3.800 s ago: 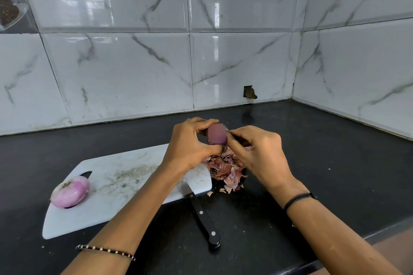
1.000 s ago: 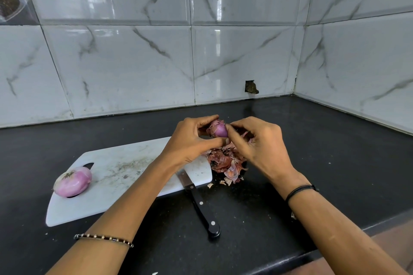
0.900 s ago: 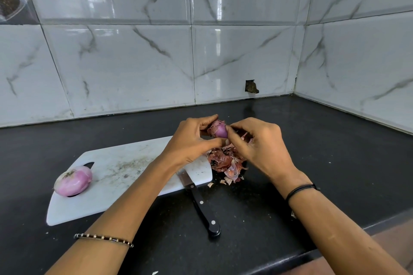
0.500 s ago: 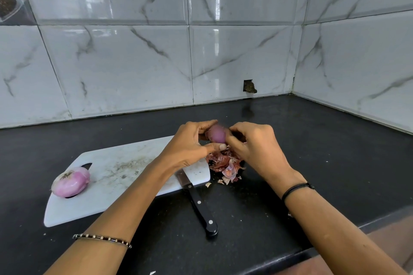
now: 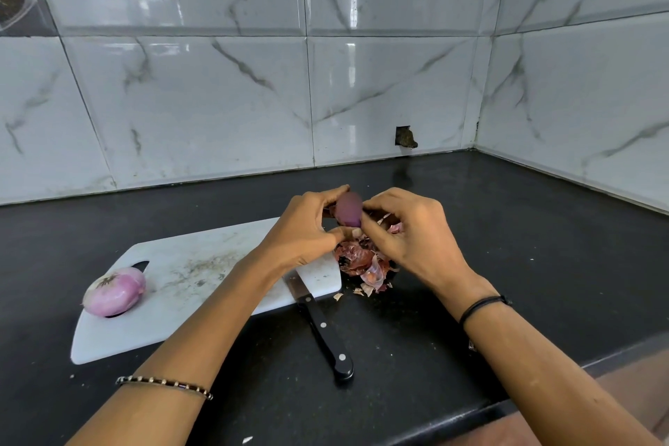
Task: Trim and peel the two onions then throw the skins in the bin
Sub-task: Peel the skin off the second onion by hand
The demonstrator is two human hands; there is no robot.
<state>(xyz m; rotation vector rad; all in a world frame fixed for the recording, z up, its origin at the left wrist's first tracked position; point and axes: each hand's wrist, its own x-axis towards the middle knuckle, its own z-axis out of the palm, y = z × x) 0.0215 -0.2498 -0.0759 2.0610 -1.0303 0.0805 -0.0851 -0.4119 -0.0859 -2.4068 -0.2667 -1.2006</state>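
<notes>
Purple onion (image 5: pixel 348 208) sits pinched between both hands, lifted off the black tabletop (image 5: pixel 525 228) and directly over a heap of reddish skins (image 5: pixel 362 261). Left hand (image 5: pixel 304 232) grips it with thumb below and fingers curled over the top; right hand (image 5: pixel 409 232) pinches its other side with curled fingertips. A second, paler onion (image 5: pixel 114 291) (already peeled) lies on the far-left end of the white cutting board (image 5: pixel 188 272). The black-handled knife (image 5: pixel 322 326) rests with its blade on the board's right corner and its handle on the tabletop.
</notes>
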